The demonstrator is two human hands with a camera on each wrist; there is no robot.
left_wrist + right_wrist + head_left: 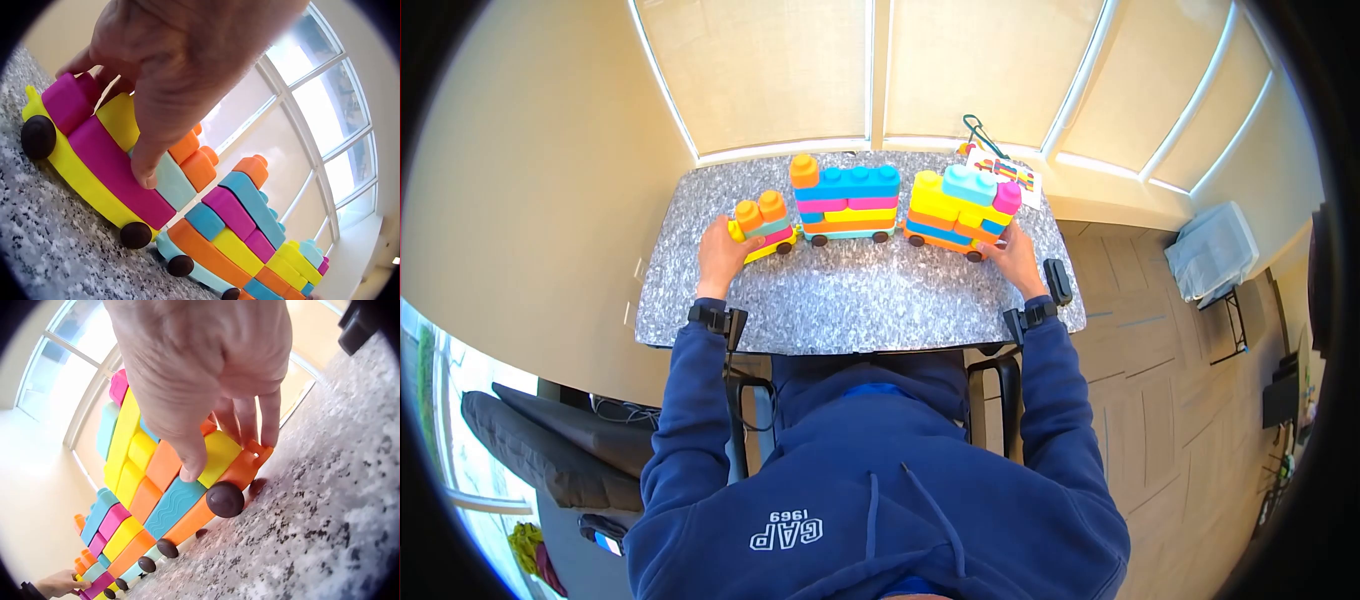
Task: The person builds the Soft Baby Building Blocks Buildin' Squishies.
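Observation:
Three toy train cars built of chunky blocks stand in a row on the speckled table. My left hand [720, 260] holds the low yellow-based car [106, 169], its thumb pressed on the near side and its fingers behind the blocks. Dark wheels under that car rest on the tabletop. In the middle is a taller car [860, 208] with a light blue base and an orange block on top. My right hand [1018, 264] grips the rear end of the orange-based car [165, 487], thumb on its near side; that car is stacked with yellow, light blue and pink blocks.
At the back right of the table [850, 310] lies a printed sheet [1012, 178] showing coloured blocks, beside a dark green looped strap [982, 135]. A black device [1057, 282] sits by the right edge. Window shades rise behind the table.

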